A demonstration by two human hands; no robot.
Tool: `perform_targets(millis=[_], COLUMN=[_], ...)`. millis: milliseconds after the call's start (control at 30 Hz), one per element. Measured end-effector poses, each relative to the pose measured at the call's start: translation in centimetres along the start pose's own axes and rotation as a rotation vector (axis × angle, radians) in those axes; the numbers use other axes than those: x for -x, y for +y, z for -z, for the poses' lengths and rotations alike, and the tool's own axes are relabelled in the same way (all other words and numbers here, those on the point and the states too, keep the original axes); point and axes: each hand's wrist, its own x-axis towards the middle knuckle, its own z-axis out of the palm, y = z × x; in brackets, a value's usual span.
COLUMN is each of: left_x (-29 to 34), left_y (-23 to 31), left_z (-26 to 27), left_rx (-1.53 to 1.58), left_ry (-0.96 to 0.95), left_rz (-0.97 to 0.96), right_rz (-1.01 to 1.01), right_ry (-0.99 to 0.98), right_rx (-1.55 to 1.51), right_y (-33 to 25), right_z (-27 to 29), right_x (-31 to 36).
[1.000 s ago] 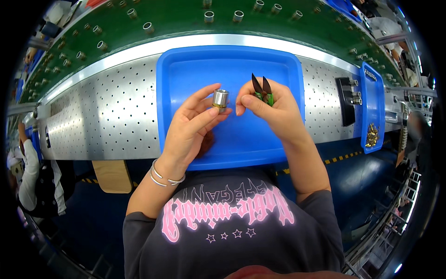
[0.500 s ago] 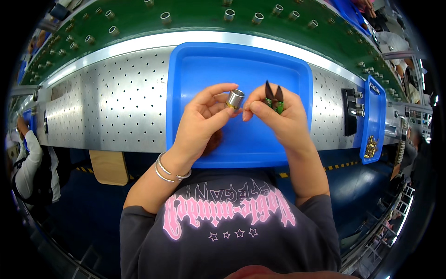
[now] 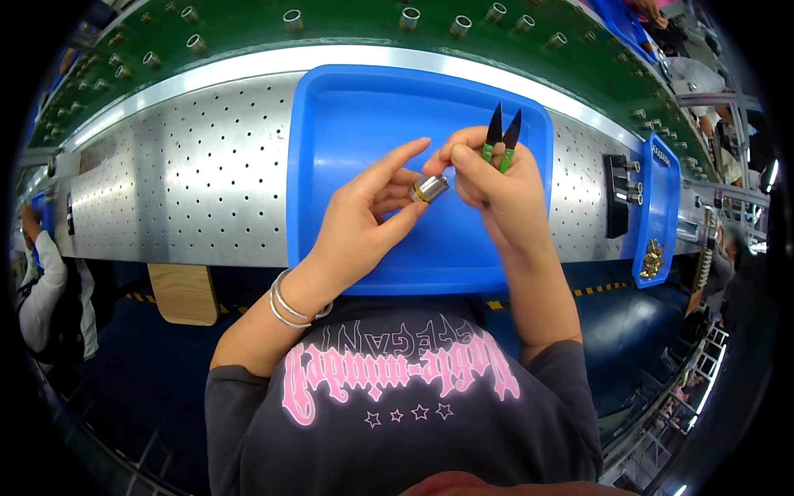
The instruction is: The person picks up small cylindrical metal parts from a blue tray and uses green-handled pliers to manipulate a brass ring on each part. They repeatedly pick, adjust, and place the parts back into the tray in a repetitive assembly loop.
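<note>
My left hand [image 3: 356, 217] holds a small shiny metal cylinder [image 3: 433, 188] with a yellowish band at one end. Its thumb presses near that banded end, and its index finger stretches away from the piece. The cylinder lies tilted over the blue tray [image 3: 372, 279]. Wrapped in my right hand [image 3: 506, 186] is a pair of thread snips [image 3: 504, 140] with green handles and dark blades, which point up and away, spread apart. The right thumb and index finger pinch together close to the cylinder's upper side; whether they grip anything there is too small to tell.
Beyond the perforated metal table [image 3: 190, 174] runs a green conveyor [image 3: 347, 25] carrying several metal rings. To the right stand a black holder [image 3: 616, 197] with metal cylinders and a smaller blue tray [image 3: 653, 211] with brass-coloured parts. A wooden stool [image 3: 184, 293] and another person [image 3: 50, 281] are at left.
The cylinder has tipped from nearly upright to leaning over, and moved slightly right and nearer. My right hand has raised the snips, now showing more of their handles.
</note>
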Motion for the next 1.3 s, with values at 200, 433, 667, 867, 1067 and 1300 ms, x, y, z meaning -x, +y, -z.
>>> perform_targets(millis=[200,433,667,867,1067,1300], left_x=[0.3,0.3,0.2,0.3,0.4,0.5], left_y=[0.4,0.2,0.3,0.2,-0.6,0.0], left_z=[-0.6,0.6,0.8,0.8,1.2,1.2], left_rx=[-0.020,0.277,0.373,0.347,0.226,0.265], left_ry=[-0.059,0.035,0.097,0.106,0.071,0.140], left_rz=[0.036,0.104,0.124,0.107,0.034,0.075], right_rz=[0.022,0.215,0.372,0.381,0.429,0.424], right_ry=[0.091,0.122,-0.163,-0.198,-0.249,0.017], right_rx=[-0.152,-0.477,-0.329,-0.206,-0.125,0.142], right_y=[0.9,1.0,-0.7,-1.4,-1.9,-1.4], right_z=[1.4,3.3,2.3,0.6,-0.6,-0.3], right_x=[-1.2,-0.2,1.2,1.2,0.9,0.4])
